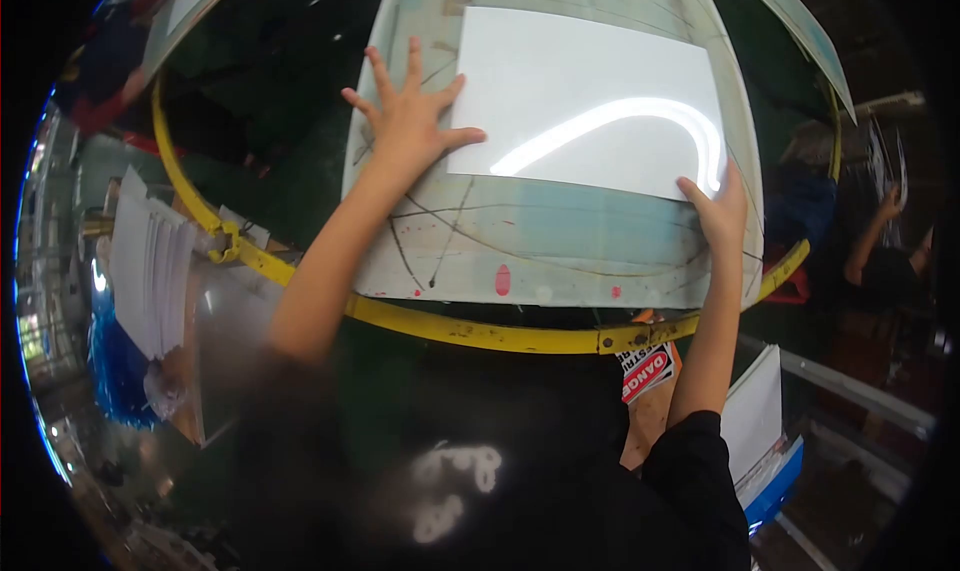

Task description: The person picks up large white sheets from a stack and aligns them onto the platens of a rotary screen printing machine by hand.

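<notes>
A glossy white sheet (580,81) lies on a pale, stained board (560,241) and reflects a curved band of light. My left hand (410,116) is spread at the sheet's left edge, its thumb over that edge and the other fingers apart on the board. At the lower right corner of the sheet is my right hand (722,206), its thumb and fingers apart along the corner. Whether it grips the edge cannot be made out.
A yellow curved rail (480,336) runs round the board's near side. Stacked white sheets (150,271) stand at the left. More white sheets (755,411) and a blue item (775,486) are at the lower right. Another person's arm (870,236) shows at the far right.
</notes>
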